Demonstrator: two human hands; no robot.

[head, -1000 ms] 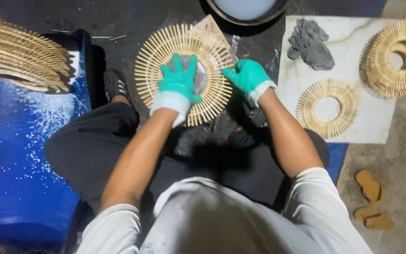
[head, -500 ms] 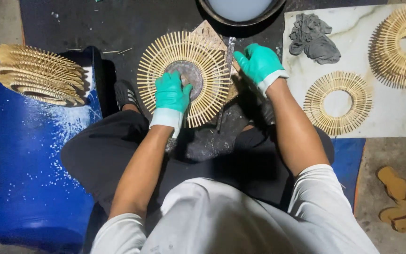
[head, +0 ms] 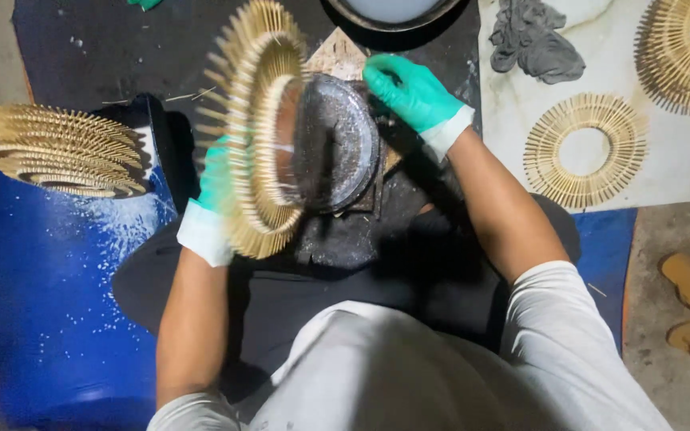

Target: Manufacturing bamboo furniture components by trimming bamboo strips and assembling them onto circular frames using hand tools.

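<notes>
Head view, now. The left hand [head: 216, 187], in a green glove, is clamped on the edge of a stick ring [head: 257, 128]. The ring stands tilted on edge, above the person's lap, and is motion-blurred. The right hand [head: 409, 92], also gloved, rests with curled fingers on the far rim of a round dark mould [head: 335, 144]. Whether it grips the rim or only steadies it cannot be told. The mould sits on a dark block between the knees.

Surroundings: a stack of finished rings [head: 61, 150] lies on a blue drum [head: 49, 303] to the left. A flat ring [head: 584, 150] lies on a white slab [head: 680, 172] to the right, near a grey rag [head: 533, 40]. A dark bowl [head: 393, 12] stands beyond the mould.

Step in hand, as judged: lifting the ring off the mould. The next move calls for a firm edge grip and a clear path, so the sticks do not snag or break loose.

Against the earlier frame: the ring then lay flat over the mould, with the left hand on top. It is now raised on edge, and the mould face is exposed.
</notes>
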